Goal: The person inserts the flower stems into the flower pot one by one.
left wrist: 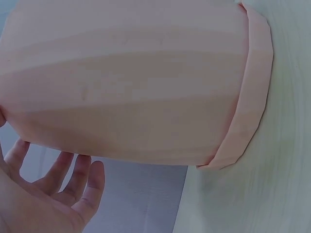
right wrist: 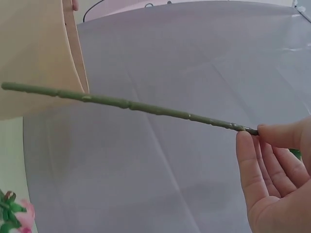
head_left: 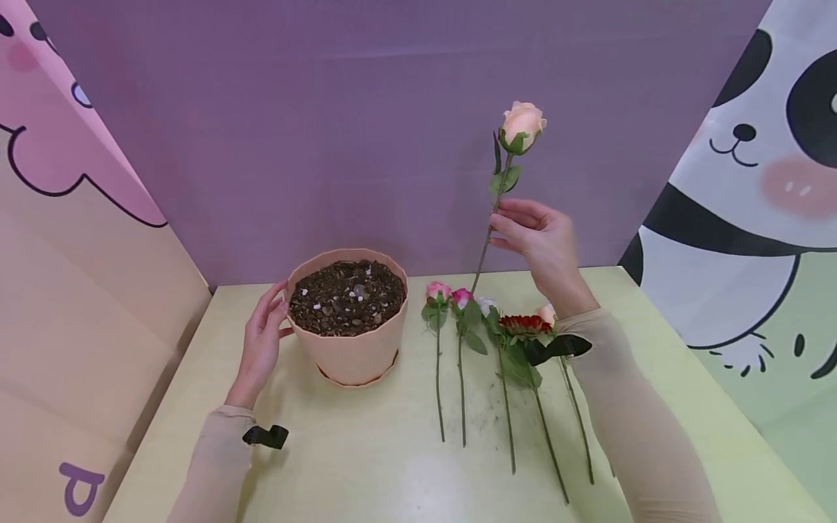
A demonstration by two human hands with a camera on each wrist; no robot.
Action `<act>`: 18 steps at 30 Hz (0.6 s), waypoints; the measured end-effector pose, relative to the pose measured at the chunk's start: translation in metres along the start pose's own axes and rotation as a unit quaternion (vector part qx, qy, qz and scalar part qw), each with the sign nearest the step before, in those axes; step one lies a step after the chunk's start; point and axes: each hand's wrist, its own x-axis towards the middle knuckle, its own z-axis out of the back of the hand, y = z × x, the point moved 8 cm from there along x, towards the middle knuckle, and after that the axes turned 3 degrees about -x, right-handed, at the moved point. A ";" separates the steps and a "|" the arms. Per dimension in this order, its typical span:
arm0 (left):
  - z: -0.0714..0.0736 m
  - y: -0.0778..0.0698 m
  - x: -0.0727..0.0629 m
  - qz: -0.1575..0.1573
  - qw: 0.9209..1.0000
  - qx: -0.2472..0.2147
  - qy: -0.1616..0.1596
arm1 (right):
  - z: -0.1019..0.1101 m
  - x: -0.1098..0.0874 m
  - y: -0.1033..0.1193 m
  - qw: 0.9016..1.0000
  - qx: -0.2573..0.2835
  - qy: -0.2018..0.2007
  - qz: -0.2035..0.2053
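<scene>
My right hand [head_left: 539,236] pinches a peach artificial rose [head_left: 523,127] by its stem, between thumb and fingertips. The bloom points up and the stem slants down to the left, above the table. In the right wrist view the bare green stem [right wrist: 129,104] runs from the fingertips towards the pot, and the bloom is out of sight. My left hand [head_left: 263,338] rests against the left side of a pink flower pot [head_left: 356,356] filled with dark soil [head_left: 346,298]. The left wrist view has its relaxed fingertips [left wrist: 97,172] touching the pot wall [left wrist: 131,97].
Several artificial flowers lie in a row right of the pot: a pink rose [head_left: 438,290], a magenta rose [head_left: 461,298], a white flower [head_left: 486,305], a dark red flower [head_left: 525,324], a pale peach one [head_left: 546,313] partly behind my right wrist. A purple backdrop [head_left: 366,145] stands behind the table.
</scene>
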 end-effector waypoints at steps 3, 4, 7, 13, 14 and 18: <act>0.000 0.000 0.000 -0.011 1.000 0.000 -0.003 | -0.010 0.004 -0.001 1.000 0.004 0.003 0.003; 0.001 0.000 0.000 -0.014 1.000 0.000 -0.004 | -0.013 0.005 -0.001 1.000 0.007 0.003 0.004; 0.002 0.002 0.000 -0.017 1.000 -0.002 -0.009 | -0.023 0.008 0.001 1.000 0.014 0.004 0.006; 0.000 0.002 0.000 -0.017 1.000 -0.003 -0.013 | -0.042 0.014 0.008 0.999 0.034 -0.006 0.019; 0.000 0.002 0.000 -0.017 1.000 -0.003 -0.013 | -0.045 0.015 0.008 0.999 0.040 -0.008 0.024; -0.001 0.001 0.000 -0.017 1.000 -0.005 -0.011 | -0.057 0.018 0.009 0.998 0.056 -0.012 0.037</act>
